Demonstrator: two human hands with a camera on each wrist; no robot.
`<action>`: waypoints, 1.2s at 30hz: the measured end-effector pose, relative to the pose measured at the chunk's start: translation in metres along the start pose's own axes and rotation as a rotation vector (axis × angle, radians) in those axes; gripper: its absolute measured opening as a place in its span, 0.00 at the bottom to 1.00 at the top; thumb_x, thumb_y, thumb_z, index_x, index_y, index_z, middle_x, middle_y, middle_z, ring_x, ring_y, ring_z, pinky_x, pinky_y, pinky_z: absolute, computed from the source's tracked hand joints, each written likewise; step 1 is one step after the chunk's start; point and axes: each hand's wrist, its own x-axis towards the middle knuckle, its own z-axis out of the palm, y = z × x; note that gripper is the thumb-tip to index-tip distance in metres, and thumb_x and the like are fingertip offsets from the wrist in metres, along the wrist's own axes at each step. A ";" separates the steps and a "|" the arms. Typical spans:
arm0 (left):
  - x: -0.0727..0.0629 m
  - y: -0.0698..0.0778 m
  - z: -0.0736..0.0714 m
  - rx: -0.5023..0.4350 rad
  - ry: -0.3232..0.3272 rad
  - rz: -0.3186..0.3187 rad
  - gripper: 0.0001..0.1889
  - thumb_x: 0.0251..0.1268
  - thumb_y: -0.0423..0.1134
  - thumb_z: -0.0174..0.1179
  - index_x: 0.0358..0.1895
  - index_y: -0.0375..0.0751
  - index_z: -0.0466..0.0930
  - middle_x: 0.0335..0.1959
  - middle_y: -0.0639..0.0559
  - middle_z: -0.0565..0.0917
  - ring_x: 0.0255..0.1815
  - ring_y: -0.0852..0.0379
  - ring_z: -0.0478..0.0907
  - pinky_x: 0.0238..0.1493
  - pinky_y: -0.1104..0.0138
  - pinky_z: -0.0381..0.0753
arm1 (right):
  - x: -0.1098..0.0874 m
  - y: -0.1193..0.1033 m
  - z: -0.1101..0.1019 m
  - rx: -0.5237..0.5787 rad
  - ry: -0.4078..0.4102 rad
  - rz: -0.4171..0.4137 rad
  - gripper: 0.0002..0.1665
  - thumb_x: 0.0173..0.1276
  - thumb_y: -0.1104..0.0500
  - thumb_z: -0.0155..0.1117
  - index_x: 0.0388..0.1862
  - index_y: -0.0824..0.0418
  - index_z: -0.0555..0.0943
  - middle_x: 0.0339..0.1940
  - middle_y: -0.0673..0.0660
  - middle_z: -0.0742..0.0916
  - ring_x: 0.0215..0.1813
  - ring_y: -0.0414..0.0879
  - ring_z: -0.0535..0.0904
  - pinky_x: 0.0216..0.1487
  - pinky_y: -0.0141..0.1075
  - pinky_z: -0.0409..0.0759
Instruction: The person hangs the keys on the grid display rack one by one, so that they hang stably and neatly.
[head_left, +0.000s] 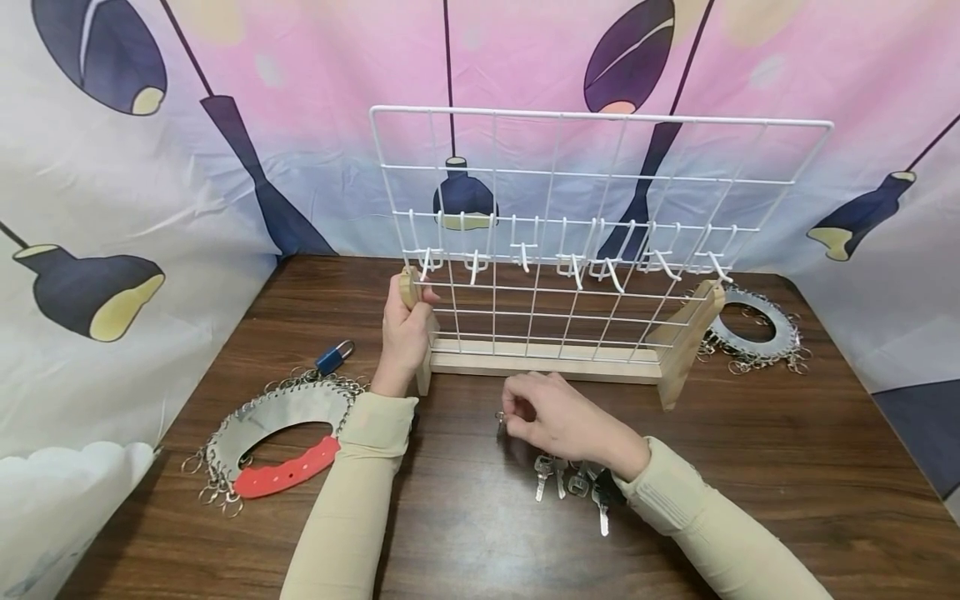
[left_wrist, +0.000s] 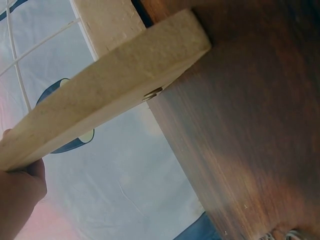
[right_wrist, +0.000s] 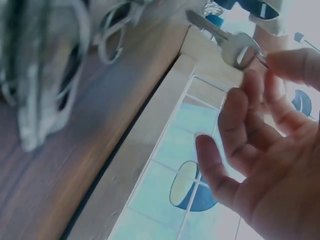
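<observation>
My left hand [head_left: 405, 333] grips the wooden side post [left_wrist: 110, 85] of a white wire grid rack [head_left: 525, 312]. My right hand [head_left: 566, 417] is low in front of the rack's wooden base bar [head_left: 547, 364]. Thumb and finger pinch a small ring with a silver key [right_wrist: 235, 47], which hangs from them in the head view. Several more keys [head_left: 542, 479] lie on the table just below the right wrist, one with a black head. White hooks [head_left: 472, 265] hang in a row across the grid.
At left lies a metal ring-shaped plate with a red handle [head_left: 288, 468] and small rings around its edge. A blue padlock [head_left: 334, 357] is beside it. Another ringed metal plate [head_left: 776, 333] lies behind the right post. A printed curtain [head_left: 337, 75] hangs behind the wooden table [head_left: 465, 533].
</observation>
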 end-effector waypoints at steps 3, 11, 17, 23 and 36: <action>0.000 0.000 0.000 -0.004 0.002 -0.001 0.15 0.55 0.16 0.40 0.47 0.16 0.65 0.38 0.26 0.73 0.44 0.33 0.70 0.47 0.69 0.69 | 0.002 -0.004 -0.001 0.105 0.040 -0.007 0.08 0.59 0.61 0.62 0.30 0.49 0.73 0.28 0.41 0.77 0.32 0.38 0.72 0.42 0.36 0.70; -0.001 -0.001 0.000 -0.007 0.000 -0.014 0.17 0.54 0.17 0.41 0.49 0.20 0.66 0.37 0.21 0.72 0.37 0.51 0.72 0.41 0.73 0.69 | 0.008 -0.019 -0.004 0.342 0.188 -0.017 0.07 0.65 0.61 0.63 0.34 0.50 0.74 0.31 0.44 0.79 0.36 0.39 0.75 0.38 0.36 0.77; 0.003 -0.023 -0.003 -0.013 0.005 -0.021 0.19 0.54 0.17 0.41 0.51 0.21 0.66 0.37 0.21 0.73 0.27 0.67 0.70 0.31 0.71 0.71 | 0.011 -0.028 -0.007 0.464 0.276 -0.018 0.05 0.67 0.60 0.63 0.34 0.50 0.76 0.30 0.46 0.80 0.35 0.42 0.75 0.35 0.37 0.77; 0.005 -0.036 -0.004 0.006 0.018 -0.015 0.17 0.55 0.18 0.42 0.50 0.26 0.68 0.36 0.27 0.75 0.28 0.62 0.71 0.31 0.70 0.71 | 0.014 -0.039 -0.011 0.550 0.358 -0.004 0.06 0.66 0.60 0.65 0.35 0.52 0.77 0.31 0.48 0.80 0.34 0.44 0.74 0.34 0.35 0.75; 0.004 -0.038 -0.004 0.024 0.014 -0.020 0.17 0.57 0.20 0.42 0.51 0.30 0.68 0.35 0.35 0.76 0.28 0.61 0.72 0.32 0.67 0.73 | 0.026 -0.051 -0.021 0.634 0.519 -0.064 0.03 0.68 0.60 0.63 0.37 0.57 0.78 0.25 0.52 0.79 0.29 0.46 0.73 0.30 0.35 0.71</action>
